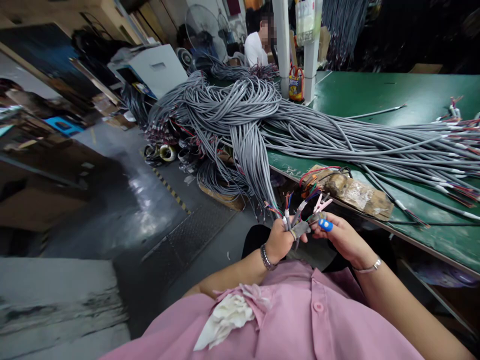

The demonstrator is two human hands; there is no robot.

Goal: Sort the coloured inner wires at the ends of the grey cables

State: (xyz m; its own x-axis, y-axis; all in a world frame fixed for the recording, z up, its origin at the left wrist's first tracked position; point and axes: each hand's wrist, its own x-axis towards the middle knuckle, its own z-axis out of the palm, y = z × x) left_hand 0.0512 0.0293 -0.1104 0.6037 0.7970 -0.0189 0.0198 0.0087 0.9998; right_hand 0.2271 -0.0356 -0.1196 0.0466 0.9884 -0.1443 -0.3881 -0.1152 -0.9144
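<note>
In the head view, my left hand (282, 240) is closed around several grey cables (296, 216). Their ends stick up from the fist, with white wraps and loose red, blue and other coloured wires. Close beside it, my right hand (339, 237) has its fingers pinched together at the wire ends; what lies between them is too small to make out. Blue tape (326, 225) wraps one of its digits, and greyish coverings show on fingertips of both hands. Just above the right fingertips is a pale pink two-pronged thing (322, 204), whose kind I cannot tell.
A big heap of grey cables (232, 105) spreads over the green table (378, 92) and hangs off its edge. A brown taped block (360, 195) with wires lies at the near edge. Behind the heap sits a person (256, 50), near a fan (204, 32).
</note>
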